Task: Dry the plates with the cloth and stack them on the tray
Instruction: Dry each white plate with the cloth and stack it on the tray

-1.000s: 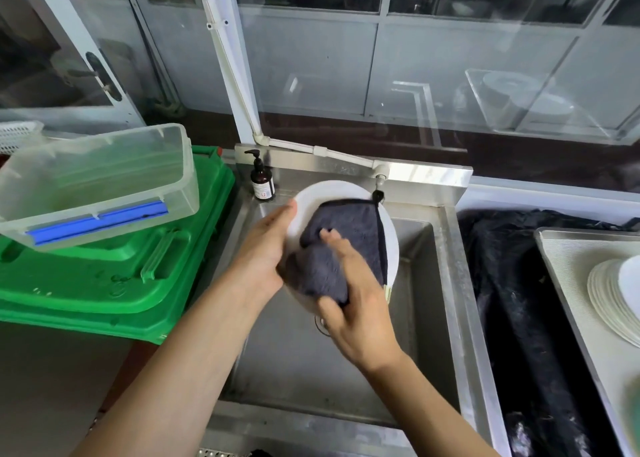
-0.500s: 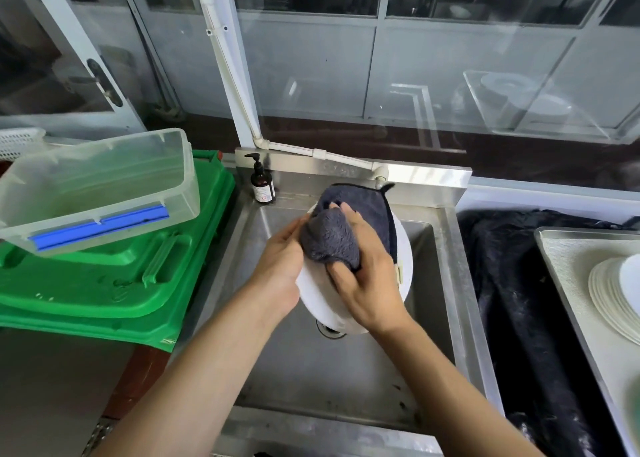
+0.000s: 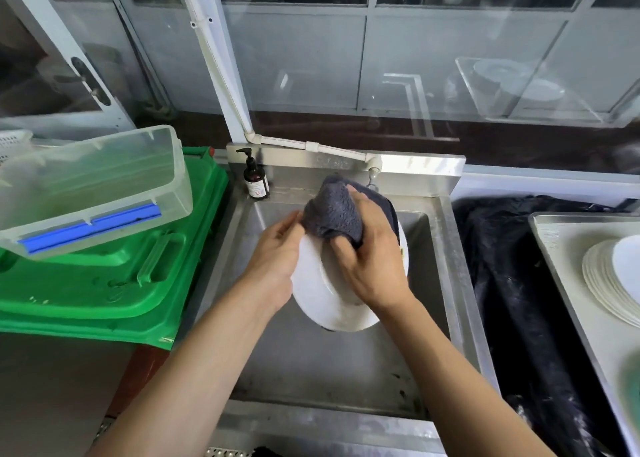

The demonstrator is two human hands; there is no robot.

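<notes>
Over the steel sink (image 3: 349, 370) I hold a white plate (image 3: 320, 300) tilted on edge. My left hand (image 3: 277, 259) grips its left rim. My right hand (image 3: 370, 259) grips a dark grey cloth (image 3: 332, 214), bunched over the plate's upper part and pressed against it. The cloth hides the top of the plate. At the far right, a stack of white plates (image 3: 613, 280) lies on a metal tray (image 3: 568, 245).
A clear plastic tub (image 3: 93, 186) sits on green crates (image 3: 104, 283) to the left. A brown pump bottle (image 3: 255, 179) stands at the sink's back left corner, the tap (image 3: 372, 172) behind the cloth. Black plastic sheeting (image 3: 512, 283) lies between sink and tray.
The cloth has slid from the plate's middle up to its top edge with my right hand. The plate has tipped so more of its lower white face shows.
</notes>
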